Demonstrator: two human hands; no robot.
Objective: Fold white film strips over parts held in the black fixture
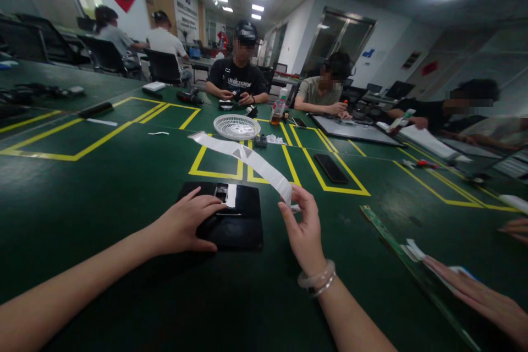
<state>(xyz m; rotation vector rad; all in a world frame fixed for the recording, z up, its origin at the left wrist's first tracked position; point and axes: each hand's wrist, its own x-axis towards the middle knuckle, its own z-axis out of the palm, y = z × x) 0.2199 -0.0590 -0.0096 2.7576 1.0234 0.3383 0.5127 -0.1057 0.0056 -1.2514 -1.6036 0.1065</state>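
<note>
A flat black case lies on the green table in front of me, with a slot in its upper part. A short white paper piece sticks up at that slot. My left hand rests on the left side of the case, fingers stretched over its top and thumb near the front edge. To the right of the case, my right hand pinches the near end of a long printed paper strip. The strip curves away through the air to the far left, its other end free.
Ahead are a white round basket, a bottle and a black phone. Yellow tape marks rectangles on the table. At right, a co-worker's hand is by a long green circuit strip. Other people sit across the table.
</note>
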